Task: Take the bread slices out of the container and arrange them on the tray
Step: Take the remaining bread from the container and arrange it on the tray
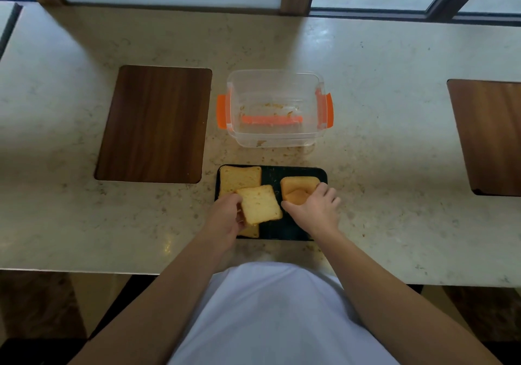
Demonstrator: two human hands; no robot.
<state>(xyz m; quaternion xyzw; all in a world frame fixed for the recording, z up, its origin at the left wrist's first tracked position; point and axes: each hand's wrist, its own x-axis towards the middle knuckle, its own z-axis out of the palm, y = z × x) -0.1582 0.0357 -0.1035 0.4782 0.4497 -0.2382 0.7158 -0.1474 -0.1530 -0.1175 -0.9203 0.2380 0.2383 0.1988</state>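
A clear plastic container (276,82) with orange clips stands on the counter, holding only crumbs. In front of it lies a black tray (293,173). One bread slice (239,178) lies flat in the tray's far left corner. My left hand (225,218) grips a second slice (259,204), tilted above the tray's left half, with another slice (251,232) partly hidden beneath it. My right hand (315,206) is closed on a stack of slices (298,188) at the tray's far right.
A dark wooden board (155,123) is set into the marble counter to the left of the container. Another wooden board (490,136) lies at the far right. Windows run along the counter's back edge. The counter's front edge is near my body.
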